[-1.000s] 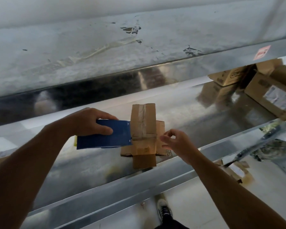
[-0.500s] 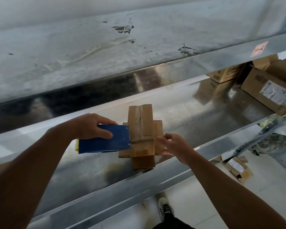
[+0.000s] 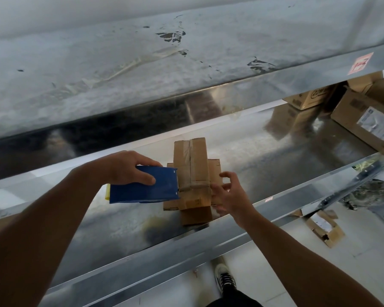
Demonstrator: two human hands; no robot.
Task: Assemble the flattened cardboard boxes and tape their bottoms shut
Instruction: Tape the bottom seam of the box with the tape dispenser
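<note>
Where glossy tape (image 3: 190,161) runs, the cardboard box (image 3: 201,151) is rectangular.

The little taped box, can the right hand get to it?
Probably yes. The right hand is right beside the little taped box with nothing between them; the blue tape dispenser in the left hand is on the other side.

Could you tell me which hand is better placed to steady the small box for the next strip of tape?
The right hand: it holds no tool and its fingers lie at the right side of the small box, while the left hand grips the blue tape dispenser.
</note>
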